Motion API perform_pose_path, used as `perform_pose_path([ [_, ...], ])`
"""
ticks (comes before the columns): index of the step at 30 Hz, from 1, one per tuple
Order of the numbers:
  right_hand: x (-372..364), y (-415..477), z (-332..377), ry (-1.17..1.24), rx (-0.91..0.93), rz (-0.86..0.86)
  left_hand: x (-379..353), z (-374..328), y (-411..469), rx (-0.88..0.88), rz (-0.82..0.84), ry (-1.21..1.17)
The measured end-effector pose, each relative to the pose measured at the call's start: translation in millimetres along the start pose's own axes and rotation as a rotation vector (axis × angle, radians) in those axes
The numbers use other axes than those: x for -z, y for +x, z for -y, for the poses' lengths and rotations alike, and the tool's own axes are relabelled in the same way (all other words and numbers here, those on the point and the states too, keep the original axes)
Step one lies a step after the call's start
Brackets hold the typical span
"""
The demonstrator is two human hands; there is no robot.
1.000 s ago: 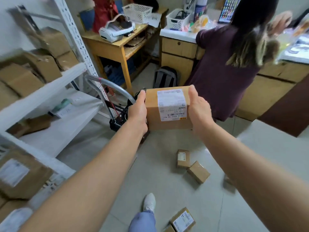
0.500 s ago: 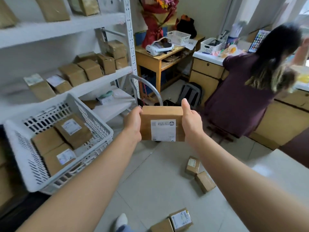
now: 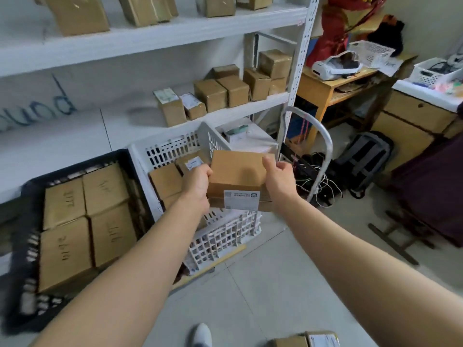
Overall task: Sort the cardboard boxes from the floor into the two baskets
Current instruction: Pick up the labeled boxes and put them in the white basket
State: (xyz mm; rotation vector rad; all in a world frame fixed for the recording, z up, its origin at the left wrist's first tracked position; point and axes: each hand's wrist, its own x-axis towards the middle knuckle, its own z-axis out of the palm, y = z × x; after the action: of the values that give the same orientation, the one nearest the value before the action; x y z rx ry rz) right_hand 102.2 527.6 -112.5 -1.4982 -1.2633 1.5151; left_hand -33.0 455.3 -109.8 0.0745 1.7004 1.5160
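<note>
Several tiers of white shelving (image 3: pixel 150 38) fill the upper left of the frame and carry brown parcels; below them, at lower left, a black basket (image 3: pixel 23 259) stands on the floor (image 3: pixel 250 296), its visible layer taken up by four large boxes with handwritten marks; just beside it, at centre, a white basket (image 3: pixel 225 236) holds a few smaller boxes along its left side, at least one labelled. One cardboard box (image 3: pixel 238 174) is held at centre frame, over the near right part of the white basket and above its rim; the left hand (image 3: pixel 196 184) grips its left end and the right hand (image 3: pixel 278 179) its right end, the fingers (image 3: pixel 206 172) of both clamped on the cardboard, thumbs on top. Two further boxes (image 3: pixel 308 341) lie at the bottom right edge, not yet sorted; a printed label (image 3: pixel 241 200) faces the camera on the held box. Step in hand, by judgement: delivery to the white basket. The next move calls for lowering the box into the open right side, clear of the rim and the boxes inside, before the fingers let go.
</note>
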Motion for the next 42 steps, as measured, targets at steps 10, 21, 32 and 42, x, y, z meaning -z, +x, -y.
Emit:
perform_pose_path([
  [10,-166,38,-9,-0.098,-0.077,0.019,112,-46,116,0.055,-0.019,0.048],
  [21,-179,75,-20,-0.186,-0.215,-0.082,103,-53,164,0.136,0.151,0.096],
  [32,-168,136,-51,-0.215,-0.436,-0.052,50,-24,233,0.244,0.216,0.203],
  [42,-162,180,-92,-0.255,-0.685,0.04,20,32,298,0.35,0.21,0.34],
])
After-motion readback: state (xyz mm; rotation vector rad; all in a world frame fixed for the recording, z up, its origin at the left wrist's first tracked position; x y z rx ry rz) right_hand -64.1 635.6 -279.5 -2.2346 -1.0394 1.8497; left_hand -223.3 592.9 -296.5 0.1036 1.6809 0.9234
